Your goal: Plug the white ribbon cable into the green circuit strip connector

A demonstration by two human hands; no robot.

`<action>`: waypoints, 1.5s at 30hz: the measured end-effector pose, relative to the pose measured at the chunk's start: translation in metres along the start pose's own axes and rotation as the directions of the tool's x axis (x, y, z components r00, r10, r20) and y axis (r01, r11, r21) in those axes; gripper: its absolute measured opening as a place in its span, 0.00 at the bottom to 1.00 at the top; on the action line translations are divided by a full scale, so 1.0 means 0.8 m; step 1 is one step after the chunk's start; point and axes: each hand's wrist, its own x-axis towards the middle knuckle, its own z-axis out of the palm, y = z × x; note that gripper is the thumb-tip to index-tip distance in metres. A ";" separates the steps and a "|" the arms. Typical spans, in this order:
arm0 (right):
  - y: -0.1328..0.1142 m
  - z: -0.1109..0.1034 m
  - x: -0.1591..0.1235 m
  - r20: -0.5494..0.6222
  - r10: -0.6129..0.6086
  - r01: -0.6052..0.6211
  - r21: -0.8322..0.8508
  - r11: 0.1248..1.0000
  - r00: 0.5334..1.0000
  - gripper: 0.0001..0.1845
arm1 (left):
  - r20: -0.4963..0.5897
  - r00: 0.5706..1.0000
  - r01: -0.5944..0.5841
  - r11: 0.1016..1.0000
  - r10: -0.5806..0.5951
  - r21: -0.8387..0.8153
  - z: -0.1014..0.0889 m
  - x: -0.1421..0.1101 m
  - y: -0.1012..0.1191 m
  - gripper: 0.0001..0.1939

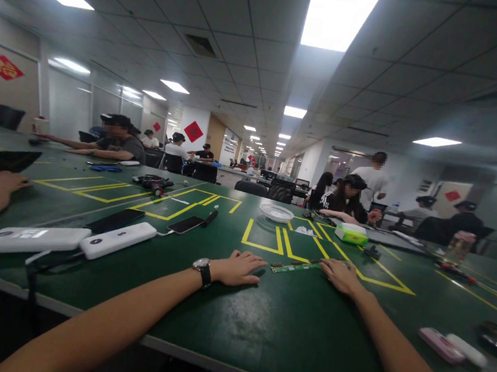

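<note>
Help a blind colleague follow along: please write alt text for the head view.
A person's right hand touches one end of a thin green circuit board on a green table, while the left hand, palm down, lies near its other end. Beyond the board sits a white basket; two white devices lie to the left. Other people are in the background.

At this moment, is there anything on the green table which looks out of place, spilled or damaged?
I see no spill. One untidy thing: a crumpled white scrap lies between the white basket and the green packet, perhaps litter. The green strip by the right hand shows no obvious break, though fine damage would not show.
</note>
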 end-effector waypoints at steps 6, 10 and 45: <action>-0.021 -0.007 -0.002 0.083 -0.058 0.056 0.032 0.998 0.995 0.32 | -0.009 1.000 -0.012 1.000 0.012 0.006 0.000 0.000 -0.001 0.29; -0.033 -0.007 -0.001 0.104 -0.124 0.118 0.063 0.991 0.987 0.32 | -0.013 1.000 -0.009 1.000 0.009 -0.006 0.000 0.000 -0.001 0.29; -0.206 -0.050 -0.053 -0.052 -0.715 0.684 0.347 0.642 0.697 0.26 | -0.113 0.994 -0.005 1.000 0.004 -0.002 0.010 0.002 0.002 0.30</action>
